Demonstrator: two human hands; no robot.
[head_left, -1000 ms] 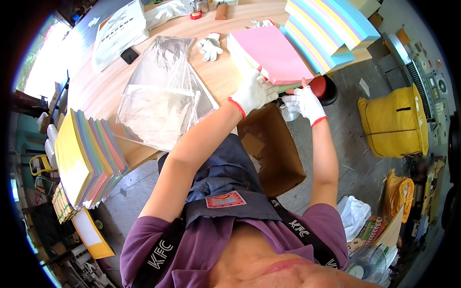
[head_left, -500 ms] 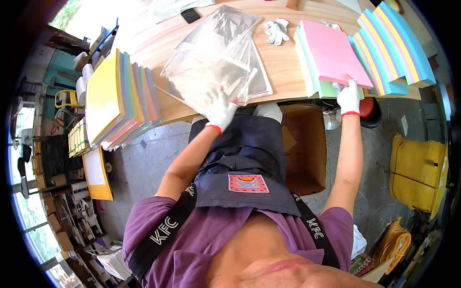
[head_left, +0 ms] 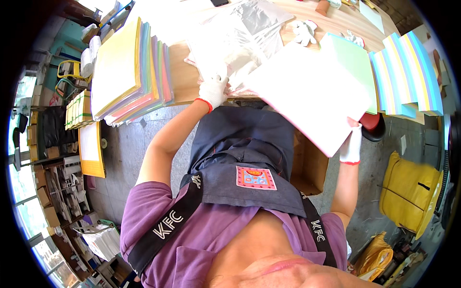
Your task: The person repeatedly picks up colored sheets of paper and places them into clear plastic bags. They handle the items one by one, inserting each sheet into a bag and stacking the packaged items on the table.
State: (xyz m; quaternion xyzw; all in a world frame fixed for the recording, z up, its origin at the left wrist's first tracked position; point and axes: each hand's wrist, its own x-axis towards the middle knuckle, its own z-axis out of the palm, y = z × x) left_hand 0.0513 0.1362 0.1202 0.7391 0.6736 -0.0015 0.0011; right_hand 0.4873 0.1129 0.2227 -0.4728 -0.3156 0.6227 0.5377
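Note:
My right hand point(head_left: 352, 142), in a white glove with a red cuff, grips the near right corner of a large pink-edged paper stack point(head_left: 309, 91), glaring white in the light. The paper is tilted off the table and reaches across toward the clear plastic bags point(head_left: 240, 53). It partly covers a pale green paper stack point(head_left: 348, 56). My left hand point(head_left: 213, 90), gloved likewise, has its fingers curled at the near edge of the top bag, beside the paper's left corner. The bag's mouth is blurred by glare.
Left on the table stands a pile of bagged coloured paper point(head_left: 117, 72). Stepped multicoloured paper stacks point(head_left: 408, 77) stand at right. Loose white gloves point(head_left: 304, 32) lie farther back. Below the table edge are a cardboard box point(head_left: 309, 168) and a red-topped stool point(head_left: 372, 126).
My right hand has lifted the pink paper off the green stack and swung it left and nearer me. My left hand has moved to the bag's near edge, fingers now curled.

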